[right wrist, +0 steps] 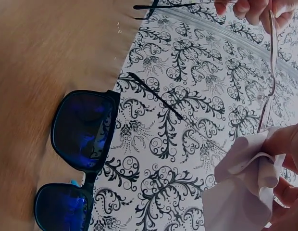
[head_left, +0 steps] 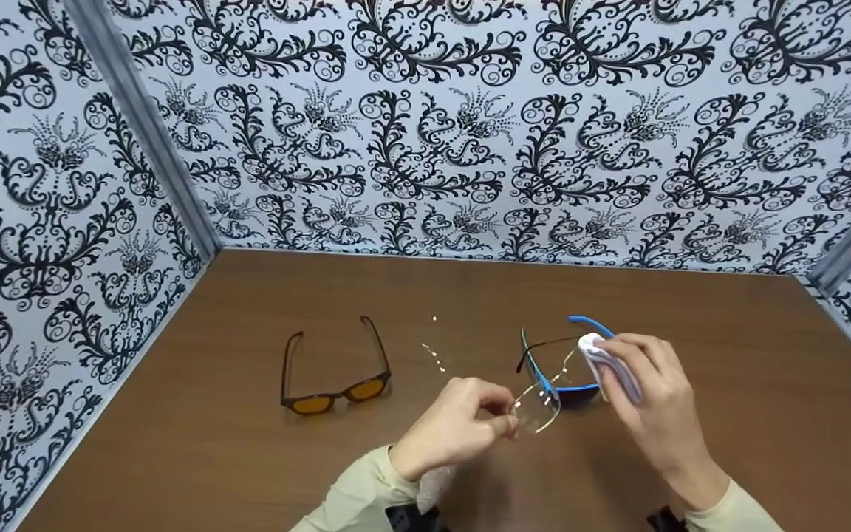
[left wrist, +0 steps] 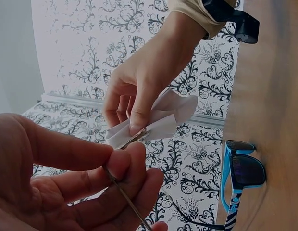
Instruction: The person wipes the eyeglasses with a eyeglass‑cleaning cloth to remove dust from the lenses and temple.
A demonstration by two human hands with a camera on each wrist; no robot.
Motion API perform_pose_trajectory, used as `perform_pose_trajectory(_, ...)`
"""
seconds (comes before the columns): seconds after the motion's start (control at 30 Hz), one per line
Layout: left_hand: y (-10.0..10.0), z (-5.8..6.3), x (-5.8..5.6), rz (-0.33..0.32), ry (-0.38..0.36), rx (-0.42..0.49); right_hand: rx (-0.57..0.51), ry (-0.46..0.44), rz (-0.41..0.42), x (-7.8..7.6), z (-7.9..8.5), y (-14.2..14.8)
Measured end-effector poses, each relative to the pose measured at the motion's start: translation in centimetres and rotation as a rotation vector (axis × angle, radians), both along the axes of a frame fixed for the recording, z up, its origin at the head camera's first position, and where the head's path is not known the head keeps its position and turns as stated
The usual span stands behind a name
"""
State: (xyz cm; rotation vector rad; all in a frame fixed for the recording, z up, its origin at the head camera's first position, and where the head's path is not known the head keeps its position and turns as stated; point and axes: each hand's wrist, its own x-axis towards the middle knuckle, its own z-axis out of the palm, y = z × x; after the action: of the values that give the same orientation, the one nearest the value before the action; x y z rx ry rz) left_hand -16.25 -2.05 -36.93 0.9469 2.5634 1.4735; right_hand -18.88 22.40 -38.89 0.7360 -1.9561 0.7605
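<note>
A pair of thin-rimmed clear eyeglasses (head_left: 536, 414) is held up between both hands over the table. My left hand (head_left: 462, 421) pinches the frame at one side between thumb and fingers. On the other side, my right hand (head_left: 654, 399) holds a white cloth (head_left: 621, 373) folded around a lens, so that lens is hidden. In the right wrist view the cloth (right wrist: 245, 183) drapes below the fingers, and one thin temple (right wrist: 156, 94) with a dark tip sticks out.
Blue-framed sunglasses (head_left: 577, 395) with dark lenses stand on the wooden table (head_left: 248, 473) behind the eyeglasses. Black glasses with orange lenses (head_left: 312, 404) lie to the left, temples unfolded. Small light reflections mark the tabletop between them. Patterned walls (head_left: 433, 148) rise at the back and sides.
</note>
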Motion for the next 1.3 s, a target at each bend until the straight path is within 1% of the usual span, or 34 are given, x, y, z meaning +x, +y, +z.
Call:
perform_pose_trajectory(0.17, 0.2, 0.0, 0.1, -0.008, 0.01, -0.003, -0.014, 0.02, 0.012, -0.2, 0.2, -0.4)
perform_pose_trajectory(0.27, 0.4, 0.1, 0.1, -0.005, 0.015, 0.005, -0.017, 0.062, 0.024, -0.1, 0.4, -1.1)
perform_pose_trajectory(0.4, 0.6, 0.1, 0.0, 0.006, 0.01, 0.021, -0.014, 0.135, 0.033, 0.3, 0.2, -2.0)
perform_pose_trajectory(0.53, 0.5, 0.0, 0.0, 0.014, 0.015, 0.021, 0.011, 0.168, 0.02, 0.8, 0.0, -2.0)
perform_pose_trajectory(0.67, 0.4, -0.1, 0.2, 0.013, 0.011, 0.016, 0.012, 0.17, -0.005, 0.9, -0.3, -1.3)
perform_pose_trajectory(0.8, 0.2, -0.2, 0.4, 0.001, 0.011, 0.012, -0.018, 0.139, -0.039, 0.4, -0.4, -0.3)
perform_pose_trajectory(0.9, 0.2, -0.1, 0.6, -0.005, 0.025, 0.003, -0.027, 0.111, -0.059, 0.0, -0.2, 0.2)
perform_pose_trajectory(0.97, 0.3, -0.1, 0.6, -0.009, 0.022, 0.003, -0.031, 0.1, -0.061, -0.2, 0.0, 0.3)
perform_pose_trajectory(1.13, 0.5, 0.0, 0.8, -0.005, 0.004, 0.006, -0.042, 0.089, -0.029, -0.5, 0.6, -0.1)
perform_pose_trajectory(1.3, 0.7, -0.1, 0.7, 0.03, 0.019, -0.016, -0.02, 0.135, 0.045, -0.1, 0.3, -1.5)
